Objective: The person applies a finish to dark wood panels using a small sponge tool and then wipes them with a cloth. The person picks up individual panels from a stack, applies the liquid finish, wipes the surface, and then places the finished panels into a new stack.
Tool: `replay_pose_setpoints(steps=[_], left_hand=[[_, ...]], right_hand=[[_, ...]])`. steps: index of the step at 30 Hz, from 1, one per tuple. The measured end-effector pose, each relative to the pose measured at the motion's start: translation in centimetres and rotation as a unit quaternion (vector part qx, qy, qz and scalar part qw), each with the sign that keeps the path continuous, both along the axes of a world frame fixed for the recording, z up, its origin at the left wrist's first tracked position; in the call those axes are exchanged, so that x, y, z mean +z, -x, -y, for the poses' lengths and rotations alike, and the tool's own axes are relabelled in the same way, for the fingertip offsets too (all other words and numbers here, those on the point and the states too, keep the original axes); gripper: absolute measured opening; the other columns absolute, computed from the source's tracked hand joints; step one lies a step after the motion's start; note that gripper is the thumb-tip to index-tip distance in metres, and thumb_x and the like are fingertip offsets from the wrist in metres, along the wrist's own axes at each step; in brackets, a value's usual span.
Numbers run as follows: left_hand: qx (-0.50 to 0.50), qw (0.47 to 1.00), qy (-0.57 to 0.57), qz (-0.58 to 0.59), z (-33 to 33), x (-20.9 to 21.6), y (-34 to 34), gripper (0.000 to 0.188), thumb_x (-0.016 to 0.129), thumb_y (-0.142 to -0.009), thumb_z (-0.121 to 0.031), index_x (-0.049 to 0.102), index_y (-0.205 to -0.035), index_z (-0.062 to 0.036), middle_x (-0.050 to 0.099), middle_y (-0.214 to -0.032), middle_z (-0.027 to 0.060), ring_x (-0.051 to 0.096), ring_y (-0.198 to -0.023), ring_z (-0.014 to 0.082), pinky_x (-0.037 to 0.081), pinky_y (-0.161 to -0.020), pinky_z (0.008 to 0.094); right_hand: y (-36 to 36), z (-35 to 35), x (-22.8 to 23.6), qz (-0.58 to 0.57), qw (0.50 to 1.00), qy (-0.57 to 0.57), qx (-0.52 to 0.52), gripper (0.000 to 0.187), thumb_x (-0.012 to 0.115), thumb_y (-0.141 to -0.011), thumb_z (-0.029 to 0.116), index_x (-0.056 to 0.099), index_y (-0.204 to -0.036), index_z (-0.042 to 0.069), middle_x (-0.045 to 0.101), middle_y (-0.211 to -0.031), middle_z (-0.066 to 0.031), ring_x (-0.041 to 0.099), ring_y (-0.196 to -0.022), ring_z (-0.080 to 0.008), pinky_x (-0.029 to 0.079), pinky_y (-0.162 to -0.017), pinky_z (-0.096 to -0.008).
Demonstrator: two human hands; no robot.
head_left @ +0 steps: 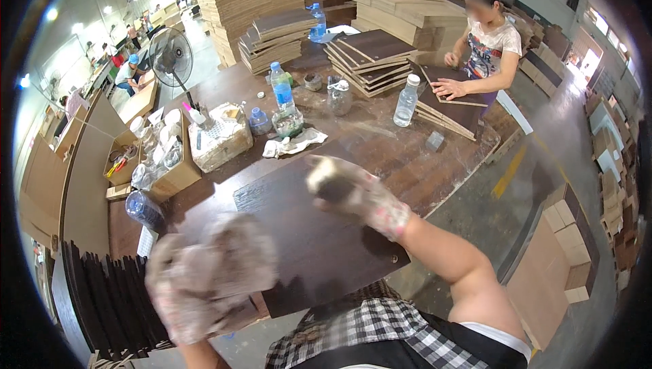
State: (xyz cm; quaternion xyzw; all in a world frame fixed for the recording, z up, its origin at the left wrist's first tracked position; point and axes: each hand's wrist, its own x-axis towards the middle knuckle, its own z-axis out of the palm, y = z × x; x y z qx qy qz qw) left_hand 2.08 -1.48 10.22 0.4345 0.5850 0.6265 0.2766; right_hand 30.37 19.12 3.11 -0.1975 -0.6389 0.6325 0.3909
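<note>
A dark brown wooden panel [319,247] lies in front of me on the table, with a wet-looking streak near its far left corner. My right hand [360,196], in a stained, pink-patterned glove, is closed over the panel's far part. A cream and dark patch shows at its fingers, but blur hides what it holds. At the panel's left edge, my left hand [173,294] is also gloved and smeared by motion. It is closed on a bunched, dirty whitish rag [241,250].
Bottles, a crumpled cloth [295,143] and a cardboard box [175,168] of supplies stand beyond the panel. Dark boards [112,301] stand on edge at the left. Across the table, a person [485,49] handles boards beside a panel stack [373,56]. A fan [172,60] stands at the back left.
</note>
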Motion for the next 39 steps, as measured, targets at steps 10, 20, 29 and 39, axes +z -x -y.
replay_pose_setpoints(steps=[10,20,29,39], left_hand=[[-0.474,0.717,-0.077,-0.505,-15.6,-7.5,-12.1,0.061,0.078,-0.080,-0.038,0.061,-0.137,-0.0234,0.051,-0.146,0.0149,0.040,-0.139,0.0430,0.036,-0.110,0.0584],[-0.099,0.930,0.108,-0.336,-29.3,-8.0,-3.4,0.030,0.071,-0.089,-0.016,0.066,-0.116,-0.0038,0.070,-0.109,0.0062,0.066,-0.097,0.0185,0.054,-0.086,0.0316],[-0.123,0.844,0.003,-0.522,-16.2,-8.4,0.9,0.036,0.076,-0.077,-0.016,0.073,-0.113,-0.0119,0.069,-0.111,0.0130,0.063,-0.106,0.0345,0.049,-0.094,0.0450],[-0.264,0.890,0.051,-0.368,-5.1,-8.1,-4.4,0.019,0.081,-0.076,-0.026,0.074,-0.084,-0.0102,0.068,-0.084,0.0078,0.065,-0.080,0.0301,0.052,-0.072,0.0414]], right_hand=[[-9.3,8.0,-4.2,-0.213,0.946,0.243,0.012,0.060,0.069,-0.090,0.046,0.061,-0.127,0.000,0.064,-0.105,-0.0189,0.068,-0.086,-0.0312,0.058,-0.070,-0.0407],[-9.2,7.1,-4.3,-0.216,0.936,0.277,0.031,0.059,0.082,-0.082,0.033,0.063,-0.124,-0.004,0.066,-0.121,-0.0212,0.067,-0.111,-0.0323,0.058,-0.088,-0.0427],[-10.0,-1.9,-2.9,-0.105,0.972,0.124,-0.168,0.038,0.074,-0.089,0.017,0.065,-0.124,0.005,0.068,-0.119,-0.0103,0.067,-0.108,-0.0197,0.059,-0.090,-0.0327],[-7.0,-13.5,-3.7,0.298,0.930,-0.163,-0.137,0.032,0.074,-0.089,0.018,0.069,-0.117,0.004,0.070,-0.116,-0.0095,0.066,-0.110,-0.0202,0.051,-0.096,-0.0341]])
